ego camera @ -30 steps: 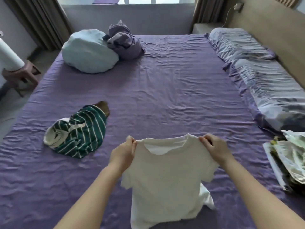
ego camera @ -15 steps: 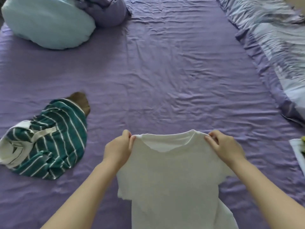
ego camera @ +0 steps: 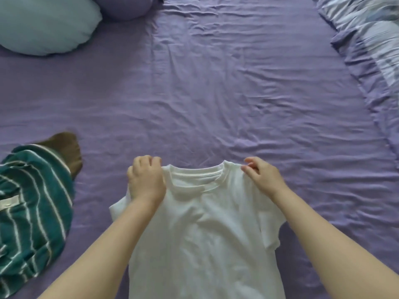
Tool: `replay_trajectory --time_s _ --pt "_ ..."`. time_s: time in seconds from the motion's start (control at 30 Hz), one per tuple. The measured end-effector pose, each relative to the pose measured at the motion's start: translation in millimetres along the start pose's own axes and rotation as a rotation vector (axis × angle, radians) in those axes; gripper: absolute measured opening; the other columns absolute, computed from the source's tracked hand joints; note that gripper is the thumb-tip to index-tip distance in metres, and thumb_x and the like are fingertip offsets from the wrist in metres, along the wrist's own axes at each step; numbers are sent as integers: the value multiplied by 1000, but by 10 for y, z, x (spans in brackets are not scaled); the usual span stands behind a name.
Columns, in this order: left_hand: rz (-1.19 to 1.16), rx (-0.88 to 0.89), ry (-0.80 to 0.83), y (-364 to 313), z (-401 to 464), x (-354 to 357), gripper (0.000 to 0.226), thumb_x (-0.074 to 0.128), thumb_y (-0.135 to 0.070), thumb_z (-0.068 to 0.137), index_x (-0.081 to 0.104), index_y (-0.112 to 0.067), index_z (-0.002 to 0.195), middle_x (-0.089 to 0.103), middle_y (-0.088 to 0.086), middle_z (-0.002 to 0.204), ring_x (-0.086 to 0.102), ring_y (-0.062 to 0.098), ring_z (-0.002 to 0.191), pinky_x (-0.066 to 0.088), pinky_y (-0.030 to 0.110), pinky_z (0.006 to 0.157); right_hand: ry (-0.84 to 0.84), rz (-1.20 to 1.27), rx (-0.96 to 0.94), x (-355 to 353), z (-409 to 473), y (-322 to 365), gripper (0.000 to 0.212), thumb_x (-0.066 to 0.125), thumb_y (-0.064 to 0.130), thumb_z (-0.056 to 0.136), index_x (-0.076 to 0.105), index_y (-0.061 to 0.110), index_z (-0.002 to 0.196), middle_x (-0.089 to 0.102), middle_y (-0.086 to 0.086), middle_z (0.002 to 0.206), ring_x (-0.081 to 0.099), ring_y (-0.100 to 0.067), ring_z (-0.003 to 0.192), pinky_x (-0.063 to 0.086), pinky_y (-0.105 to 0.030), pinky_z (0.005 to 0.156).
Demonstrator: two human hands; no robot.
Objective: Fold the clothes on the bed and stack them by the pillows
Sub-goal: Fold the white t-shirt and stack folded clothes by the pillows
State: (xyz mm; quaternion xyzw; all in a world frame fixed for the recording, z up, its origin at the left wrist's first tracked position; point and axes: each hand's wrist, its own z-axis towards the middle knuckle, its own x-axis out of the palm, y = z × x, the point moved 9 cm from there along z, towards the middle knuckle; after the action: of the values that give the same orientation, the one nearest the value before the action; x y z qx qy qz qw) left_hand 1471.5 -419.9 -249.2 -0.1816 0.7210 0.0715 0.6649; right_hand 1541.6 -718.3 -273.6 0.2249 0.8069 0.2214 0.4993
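Nearest the camera, the white T-shirt (ego camera: 203, 240) lies front-up on the purple sheet (ego camera: 216, 93), its hem running out of view at the bottom edge. The left hand (ego camera: 146, 180) pinches the left shoulder seam with curled fingers, and the right hand (ego camera: 262, 180) pinches the right shoulder beside the collar. Both sleeves look bunched: the left one pokes out under the left wrist, and the right one is creased back on itself. If folding starts from here, I judge those tucked sleeves would get trapped inside and give a lumpy, lopsided fold. The sheet is wrinkled too, so dragging the shirt to flatten it could rumple the body again.

Just to the left lies a crumpled green striped shirt (ego camera: 32, 212) with a brown garment (ego camera: 67, 152) at its far edge, both unfolded. A wide sideways fold of the left sleeve might brush that pile.

Farther off are a pale blue pillow (ego camera: 43, 24) at the upper left and patterned pillows (ego camera: 371, 35) along the right. Carried loosely that far, a folded shirt could fall open.
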Motion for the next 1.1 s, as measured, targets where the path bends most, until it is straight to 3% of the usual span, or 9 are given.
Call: replay_trajectory --time_s 0.2,0.33,0.4,0.5,0.63,0.77,0.87,0.97,1.1 --pt "-229 639 -53 -1508 -548 378 35 63 6 67 72 -9 98 67 13 113 60 35 113 46 54 96 10 132 169 16 -133 -630 52 64 40 85 48 23 131 62 3 112 56 -16 112 38 -24 83" --pt "-203 777 97 -2141 -525 685 36 69 0 68 70 -13 101 65 9 120 57 32 120 43 51 99 132 -243 80 53 -229 -742 51 63 47 80 48 27 124 62 8 110 54 -15 111 34 -31 91" --pt "-123 778 212 -2263 -469 876 39 58 -5 82 61 -15 119 52 11 138 41 33 134 27 53 110 171 -356 64 7 -249 -787 30 61 46 79 54 26 99 56 10 83 53 -18 97 31 -32 79" --pt "-63 703 257 -2234 -315 1043 41 36 -21 101 37 -23 142 30 5 153 16 26 145 0 48 115 244 -114 142 -98 -310 -948 23 65 33 72 46 22 71 49 9 66 48 -13 70 34 -31 62" --pt "-115 677 176 -2335 -128 893 40 45 -40 97 56 -21 130 63 6 116 50 30 118 24 43 109 278 -25 204 -284 -362 -1152 14 67 28 69 55 30 76 58 14 67 50 -1 59 41 -21 53" --pt "-109 660 287 -2445 -74 964 31 56 -44 89 63 -27 114 56 -2 108 40 24 110 22 30 84 152 39 156 -407 -313 -1233 9 64 24 80 59 29 73 60 14 68 52 -5 66 38 -11 56" --pt "-205 507 240 -2405 19 914 25 63 -36 86 61 -19 105 59 -2 106 44 23 106 22 28 79 -46 40 166 -480 -238 -1301 3 56 24 89 58 25 88 66 2 85 58 -21 81 42 -26 70" --pt "-196 402 134 -2390 63 833 18 64 -27 85 62 -17 100 61 0 103 47 25 104 23 28 83 -260 -372 63 -554 -126 -1163 14 50 27 95 60 20 101 65 -3 90 59 -30 85 32 -34 69" --pt "-212 346 -76 -2411 -272 688 19 68 -6 74 69 -14 91 63 9 103 55 32 105 38 43 97 -419 -455 -54 -570 -221 -1026 28 66 16 84 64 12 111 63 -9 106 59 -32 99 40 -40 83"
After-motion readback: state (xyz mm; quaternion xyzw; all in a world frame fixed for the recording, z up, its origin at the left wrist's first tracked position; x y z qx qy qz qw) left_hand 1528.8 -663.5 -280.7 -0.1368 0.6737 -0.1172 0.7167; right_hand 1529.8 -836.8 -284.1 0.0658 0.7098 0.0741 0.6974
